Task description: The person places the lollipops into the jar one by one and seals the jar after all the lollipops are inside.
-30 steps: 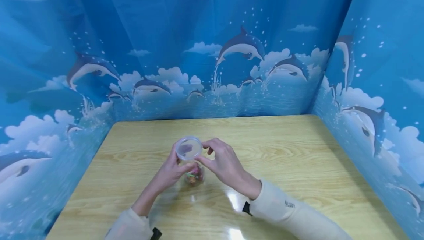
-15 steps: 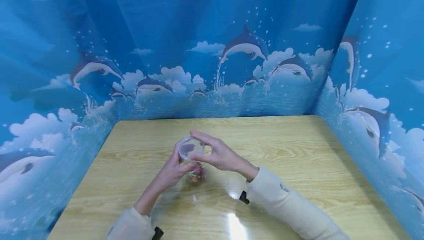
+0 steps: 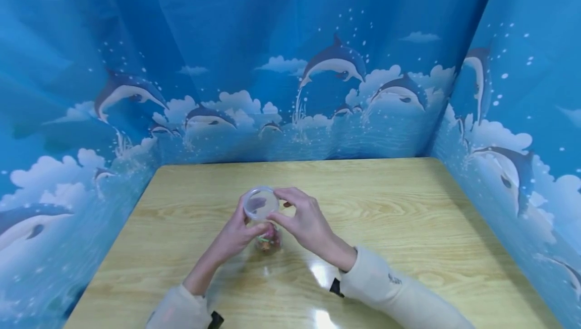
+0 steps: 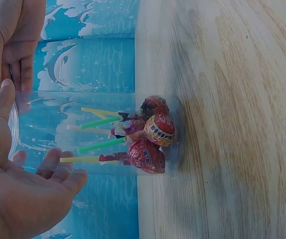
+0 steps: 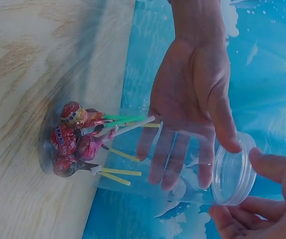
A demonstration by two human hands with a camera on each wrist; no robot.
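A tall clear plastic jar (image 4: 43,124) stands upright on the table, with several wrapped lollipops (image 5: 68,139) at its bottom. Their green, yellow and white sticks point up toward the mouth. On top sits a clear round lid (image 3: 261,203), also seen with its ridged rim (image 5: 235,172) in the right wrist view. My left hand (image 3: 236,233) wraps round the upper part of the jar, its fingers showing through the clear wall. My right hand (image 3: 306,220) pinches the lid's right edge between thumb and fingers.
A light wood-grain table (image 3: 408,218) lies under the jar. Blue dolphin-print curtains (image 3: 290,66) enclose its back and both sides. Both forearms, in pale sleeves (image 3: 386,286), reach in from the near edge.
Half a second ago my right hand was rotated round the lid, fingers over its far edge. It has since swung back to the right edge. My left hand and the jar stay nearly in place.
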